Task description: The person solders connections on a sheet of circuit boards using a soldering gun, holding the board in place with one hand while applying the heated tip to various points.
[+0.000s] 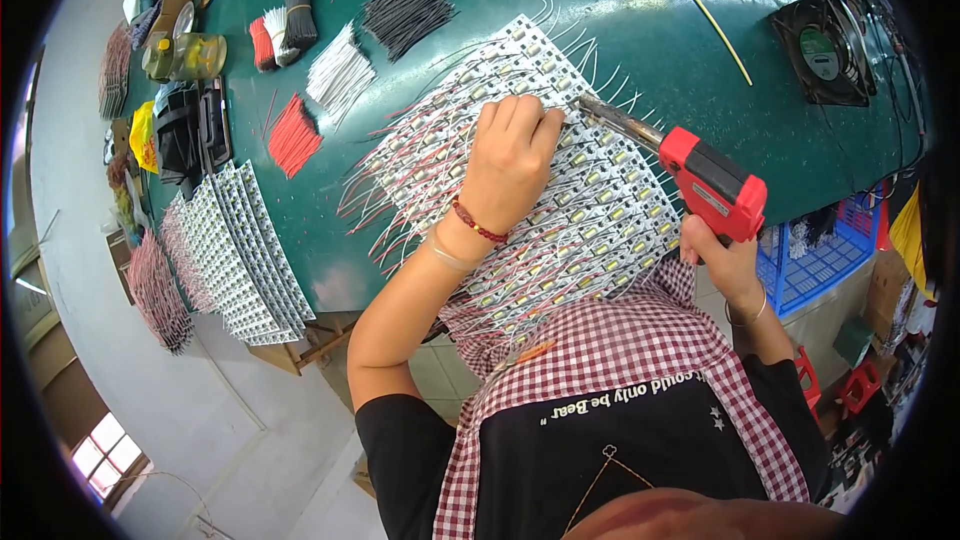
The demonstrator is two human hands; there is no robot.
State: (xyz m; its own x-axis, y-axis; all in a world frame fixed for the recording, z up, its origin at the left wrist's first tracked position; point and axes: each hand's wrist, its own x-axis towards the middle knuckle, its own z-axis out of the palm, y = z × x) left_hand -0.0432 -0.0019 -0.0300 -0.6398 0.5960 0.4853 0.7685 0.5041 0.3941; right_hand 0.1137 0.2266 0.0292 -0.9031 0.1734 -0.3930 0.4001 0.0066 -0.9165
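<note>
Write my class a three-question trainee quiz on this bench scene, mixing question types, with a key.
1. Which hand holds the red-and-black pistol-grip tool?
2. True or false: the black fan is on the right-hand part of the green table.
3. Three loose wire piles lie near one another. Which lies between the other two: A) black, B) red, C) white?

Key:
1. The right hand.
2. True.
3. C, the white pile.

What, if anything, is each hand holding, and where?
The right hand holds a red soldering gun by its handle. The left hand is at the circuit board panel; whether it grips anything is hidden.
</note>
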